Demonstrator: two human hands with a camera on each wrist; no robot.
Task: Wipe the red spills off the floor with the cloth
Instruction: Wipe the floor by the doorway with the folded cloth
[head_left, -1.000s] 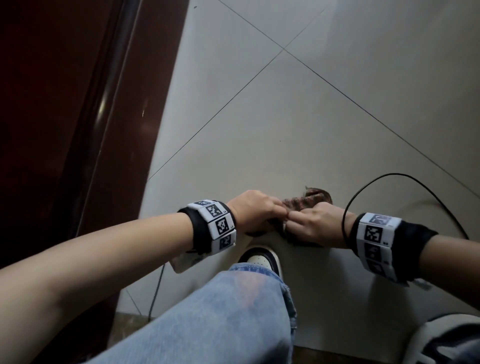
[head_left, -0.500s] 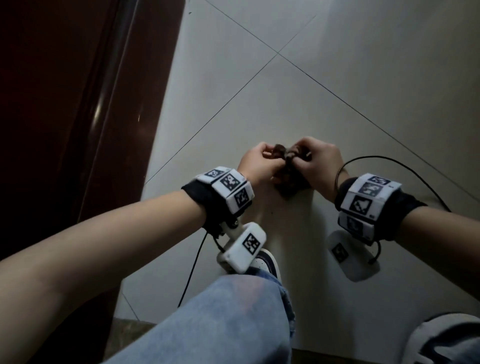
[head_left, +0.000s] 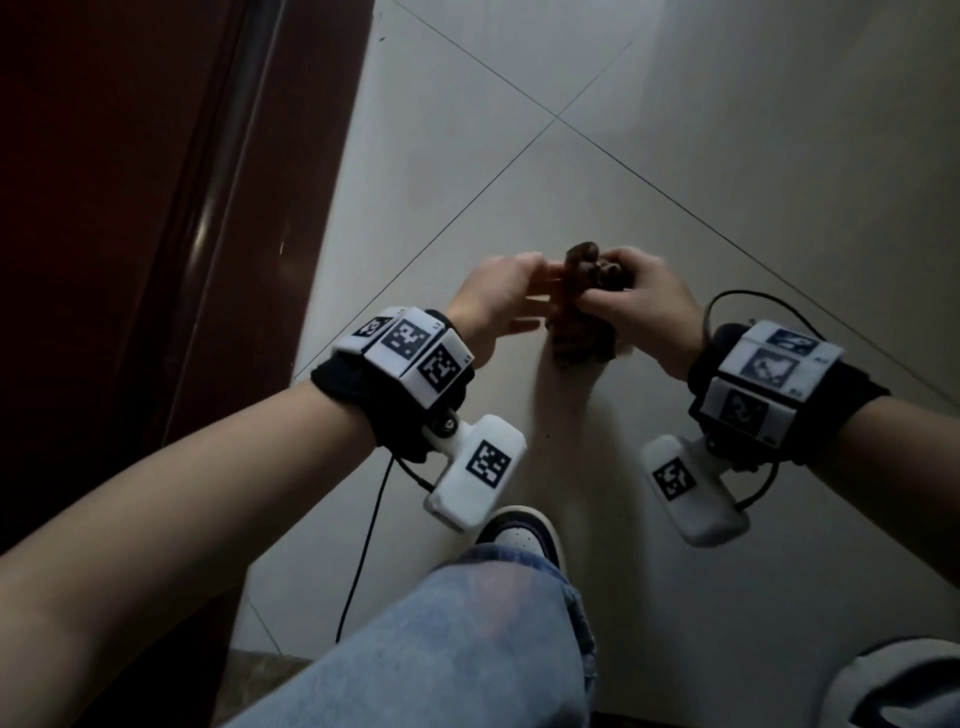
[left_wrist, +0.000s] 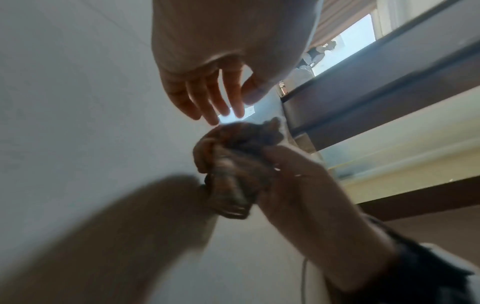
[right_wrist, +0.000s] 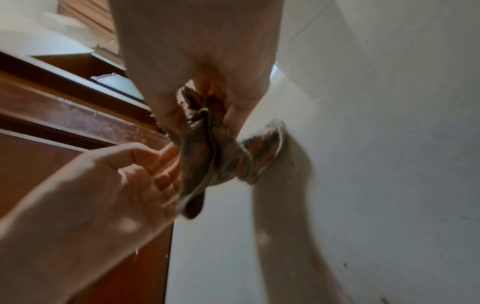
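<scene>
Head view: cloth (head_left: 579, 312), brown and bunched, held above pale tiled floor (head_left: 727, 182) between both hands. Right hand (head_left: 644, 306) grips it, fingers curled round upper part. Left hand (head_left: 496, 301) just beside cloth, fingers extended and loosely spread, tips at its edge; contact unclear

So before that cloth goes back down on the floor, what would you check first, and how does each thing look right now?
1. Cloth held firmly: ok, the right hand grips it bunched.
2. Left hand has a grip too: not ok, its fingers are straight, beside the cloth.
3. Cloth lifted off the floor: ok, by the shadow below.
4. Clean side of the cloth facing down: cannot tell; it is crumpled and stained.
5. Red spills located: cannot tell; only small dark specks show.
6. Shoe clear of the wiping path: ok.
</scene>
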